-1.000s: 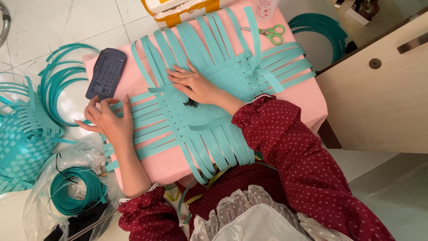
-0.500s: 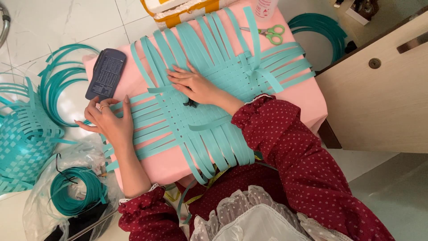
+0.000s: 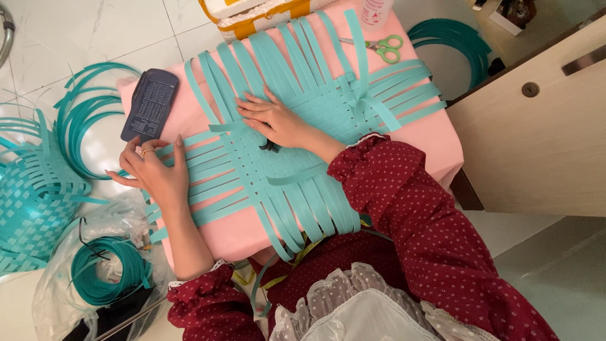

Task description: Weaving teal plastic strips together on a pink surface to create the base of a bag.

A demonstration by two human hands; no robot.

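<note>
A flat mat of woven teal strips (image 3: 303, 126) lies on a pink-covered block (image 3: 435, 145), with loose strip ends fanning out on all sides. My right hand (image 3: 271, 117) presses flat on the mat's middle, fingers apart and pointing left, next to a small dark clip (image 3: 270, 146). At the left edge of the block, my left hand (image 3: 154, 173) lies over the ends of the horizontal strips (image 3: 208, 170), and one end shows between thumb and fingers. Both arms wear red dotted sleeves.
A dark flat case (image 3: 150, 104) lies on the block's far left corner and green-handled scissors (image 3: 379, 47) at the far side. On the floor at left are loose teal hoops (image 3: 82, 126), a half-woven teal basket (image 3: 31, 202) and a plastic bag with a teal coil (image 3: 104, 271). A wooden cabinet (image 3: 536, 139) stands right.
</note>
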